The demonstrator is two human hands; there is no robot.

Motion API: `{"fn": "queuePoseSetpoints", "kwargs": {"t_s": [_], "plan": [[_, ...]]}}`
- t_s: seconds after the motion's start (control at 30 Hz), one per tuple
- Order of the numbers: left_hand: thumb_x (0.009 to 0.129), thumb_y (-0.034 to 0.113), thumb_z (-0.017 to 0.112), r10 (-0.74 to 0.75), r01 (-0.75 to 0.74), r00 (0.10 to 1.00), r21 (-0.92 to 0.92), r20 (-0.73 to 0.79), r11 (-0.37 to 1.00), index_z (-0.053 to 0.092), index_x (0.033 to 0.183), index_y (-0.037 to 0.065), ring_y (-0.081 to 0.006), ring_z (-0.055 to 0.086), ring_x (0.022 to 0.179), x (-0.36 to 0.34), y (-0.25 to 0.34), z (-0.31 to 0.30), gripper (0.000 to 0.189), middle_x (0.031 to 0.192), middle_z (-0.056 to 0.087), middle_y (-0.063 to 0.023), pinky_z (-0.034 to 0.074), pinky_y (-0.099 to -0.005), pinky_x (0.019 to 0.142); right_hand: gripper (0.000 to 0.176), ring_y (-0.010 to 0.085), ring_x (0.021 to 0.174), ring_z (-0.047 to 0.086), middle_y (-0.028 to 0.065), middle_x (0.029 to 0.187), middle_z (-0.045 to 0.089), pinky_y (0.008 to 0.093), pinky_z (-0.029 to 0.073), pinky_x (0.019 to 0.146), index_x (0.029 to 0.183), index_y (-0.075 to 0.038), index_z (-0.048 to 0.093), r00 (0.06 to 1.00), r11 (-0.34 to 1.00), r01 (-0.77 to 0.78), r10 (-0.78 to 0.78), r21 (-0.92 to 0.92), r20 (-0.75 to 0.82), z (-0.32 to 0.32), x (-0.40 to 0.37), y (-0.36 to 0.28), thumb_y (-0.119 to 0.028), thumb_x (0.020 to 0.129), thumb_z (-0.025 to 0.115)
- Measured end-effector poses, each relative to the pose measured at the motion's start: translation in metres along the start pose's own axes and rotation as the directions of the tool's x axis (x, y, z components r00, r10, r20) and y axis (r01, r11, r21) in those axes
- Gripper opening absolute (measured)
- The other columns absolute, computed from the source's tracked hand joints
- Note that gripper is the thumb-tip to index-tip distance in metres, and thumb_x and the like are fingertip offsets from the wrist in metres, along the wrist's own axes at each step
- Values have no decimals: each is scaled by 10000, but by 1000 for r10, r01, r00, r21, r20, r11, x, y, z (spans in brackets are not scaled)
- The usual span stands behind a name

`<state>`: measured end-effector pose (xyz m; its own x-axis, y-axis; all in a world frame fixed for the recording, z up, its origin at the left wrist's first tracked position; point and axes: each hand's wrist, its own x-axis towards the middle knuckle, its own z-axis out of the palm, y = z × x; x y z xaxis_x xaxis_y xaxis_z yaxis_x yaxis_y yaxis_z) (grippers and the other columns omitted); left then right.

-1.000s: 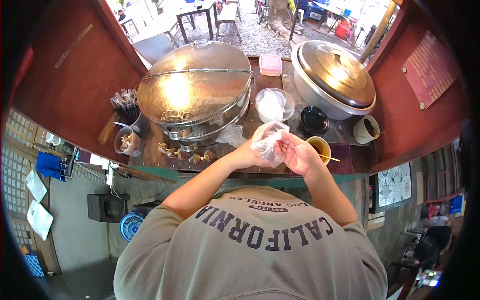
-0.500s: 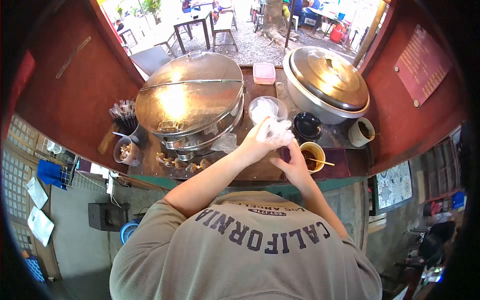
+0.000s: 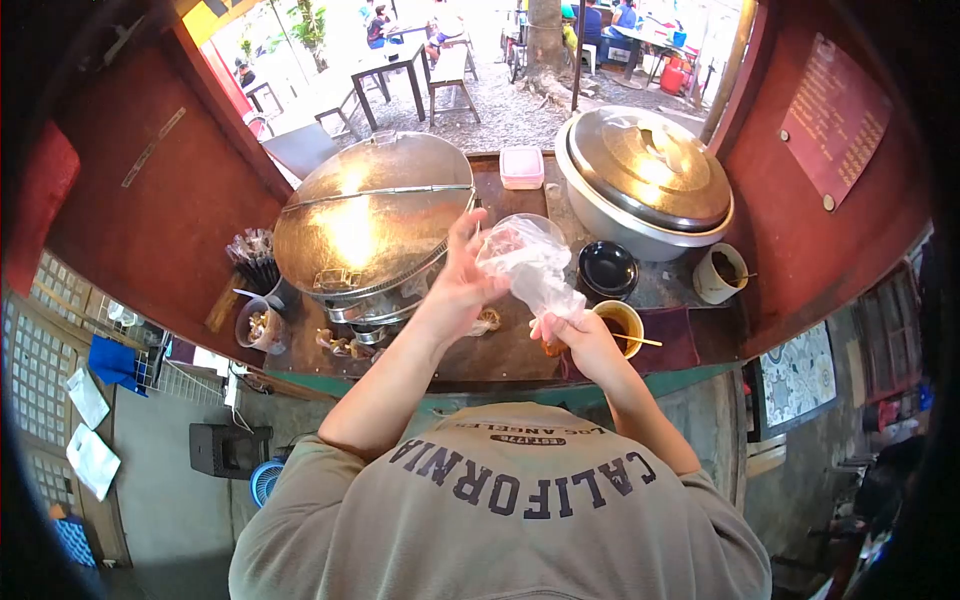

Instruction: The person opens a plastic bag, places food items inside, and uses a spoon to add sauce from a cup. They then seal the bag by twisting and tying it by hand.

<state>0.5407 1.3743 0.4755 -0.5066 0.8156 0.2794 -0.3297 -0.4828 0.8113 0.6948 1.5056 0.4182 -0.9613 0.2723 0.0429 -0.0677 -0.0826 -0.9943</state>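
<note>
A crumpled clear plastic bag [image 3: 535, 262] hangs above the counter, its lower end pinched in my right hand [image 3: 572, 332]. A small orange-brown patch shows just below those fingers; I cannot make out what it is. My left hand [image 3: 460, 285] is at the bag's left side, thumb and fingers spread apart, close to or touching the plastic. Behind the bag is a clear round tub [image 3: 540, 226], partly covered. Beside my right hand stands a cup of dark sauce [image 3: 622, 325] with a wooden stick in it. A black bowl [image 3: 607, 270] sits just beyond.
A large lidded metal pan [image 3: 375, 225] stands left, a big lidded pot [image 3: 645, 175] right. A pink-white container [image 3: 521, 167] is at the back. Another sauce cup [image 3: 722, 270] stands far right. Small knotted bags [image 3: 345, 345] and a tub [image 3: 262, 325] lie at the left front.
My left hand has come out from the plastic and moved left, fingers spreading. The bag now stretches from my right hand, which has shifted down and left.
</note>
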Motion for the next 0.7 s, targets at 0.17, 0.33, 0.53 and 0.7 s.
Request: {"fn": "queuePoseSetpoints", "kwargs": {"t_s": [0.17, 0.33, 0.53, 0.7], "plan": [[681, 253, 836, -386, 232, 872, 441, 302, 867, 437, 1329, 71, -191, 566, 1046, -8, -37, -19, 782, 1231, 546, -103, 479, -333, 866, 249, 137, 849, 578, 35, 873, 650, 293, 446, 804, 897, -20, 640, 997, 994, 15, -7, -112, 79, 1, -2, -9, -235, 978, 544], [855, 390, 680, -506, 275, 857, 744, 97, 609, 641, 839, 39, -134, 616, 769, 13, -8, 8, 354, 877, 660, -62, 482, -318, 600, 236, 144, 907, 580, 45, 938, 650, 300, 445, 868, 1014, -6, 638, 958, 970, -106, 159, -219, 239, 1, -1, -16, -227, 959, 578], [867, 374, 677, -167, 0, 975, 761, 143, 649, 627, 805, 32, -115, 554, 552, 8, -17, 20, 351, 666, 625, -38, 444, -282, 502, 294, 130, 983, 565, 27, 1075, 619, 294, 438, 901, 1148, -21, 582, 953, 994, -64, 35, 88, 301, -9, 4, -6, -190, 916, 646], [930, 417, 563, -434, 332, 894, 814, -110, 477, 634, 843, 13, -236, 637, 716, 13, 2, 37, 419, 750, 654, -118, 500, -361, 655, 257, 147, 951, 583, 42, 952, 641, 317, 443, 885, 1012, -18, 610, 951, 1000, -4, -5, 28, 308, 0, 14, -18, -268, 956, 587]]}}
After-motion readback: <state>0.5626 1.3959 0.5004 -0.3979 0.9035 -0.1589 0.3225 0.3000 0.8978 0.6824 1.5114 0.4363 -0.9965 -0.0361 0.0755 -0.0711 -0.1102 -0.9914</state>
